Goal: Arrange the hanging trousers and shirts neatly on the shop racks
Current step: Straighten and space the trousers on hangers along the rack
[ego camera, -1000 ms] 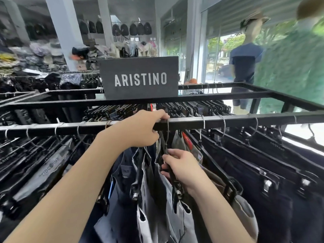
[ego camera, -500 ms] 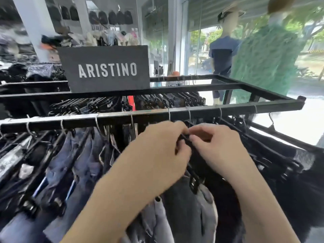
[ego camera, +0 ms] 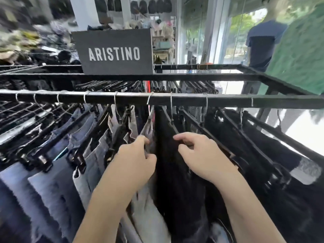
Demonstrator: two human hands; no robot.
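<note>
Under front rail [ego camera: 228,102], left hand [ego camera: 135,162] pinched grey trousers [ego camera: 150,216], right hand [ego camera: 201,155] curled fingers over black trousers [ego camera: 166,165] hanging alongside; I judged grip meant to part pairs, even spacing.

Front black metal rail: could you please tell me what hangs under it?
Blue and grey jeans on black clip hangers to the left, black trousers to the right. The left hand grips light grey trousers; the right hand grips a black pair, hiding its waistband.
</note>
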